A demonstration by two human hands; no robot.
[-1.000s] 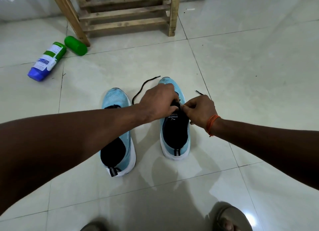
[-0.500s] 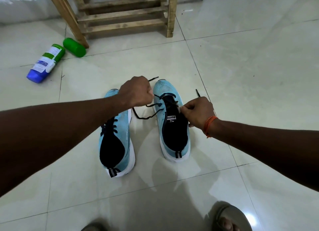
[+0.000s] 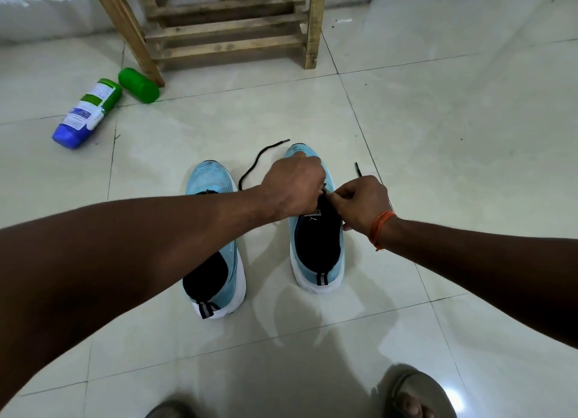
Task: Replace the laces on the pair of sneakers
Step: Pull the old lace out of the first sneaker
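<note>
Sneakers: two, left sneaker (image 3: pixel 210 180), right sneaker (image 3: pixel 316 272).
Lace (image 3: pixel 250 167): one, black.
Left grip (image 3: pixel 292 188): curled on lace, knuckles up.
Right grip (image 3: pixel 359 202): pinching lace.

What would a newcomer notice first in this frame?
Both hands meet mid-frame over the right-side sneaker: the right hand pinches the black lace at the tongue; the left hand covers the eyelets, its grip hidden. The second blue sneaker sits alongside to its left. A blue-and-green bottle lies on its side at upper left, near a wooden frame.
</note>
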